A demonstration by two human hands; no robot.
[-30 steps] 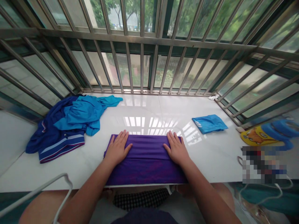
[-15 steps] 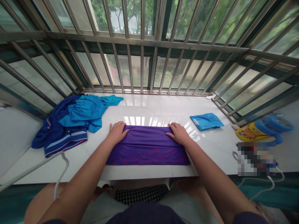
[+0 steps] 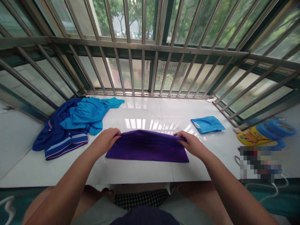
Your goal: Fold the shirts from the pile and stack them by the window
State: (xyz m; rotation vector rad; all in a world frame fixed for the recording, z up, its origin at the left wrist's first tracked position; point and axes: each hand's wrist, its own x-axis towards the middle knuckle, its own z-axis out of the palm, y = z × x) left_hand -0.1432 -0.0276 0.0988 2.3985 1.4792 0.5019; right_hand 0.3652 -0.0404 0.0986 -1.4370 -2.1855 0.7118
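Note:
A folded purple garment [image 3: 147, 148] lies across the white sill in front of me, its far edge raised off the surface. My left hand [image 3: 109, 137] pinches the far left corner between thumb and fingers. At the far right corner, my right hand [image 3: 187, 141] grips the same cloth in the same way. Between the two hands the raised edge stretches nearly straight, with a slight peak left of the middle. The near edge rests on the sill. Which kind of garment it is, I cannot tell.
Crumpled blue clothes [image 3: 82, 114] are heaped on the left. A small folded blue cloth [image 3: 208, 124] lies at the right, beyond it a yellow and blue bottle [image 3: 255, 135] and blurred-out items with cords. Metal bars [image 3: 142, 72] line the window behind the white sill [image 3: 140, 172].
Both hands went from lying flat at the garment's far corners to pinching them. The far edge has been lifted up from the sill.

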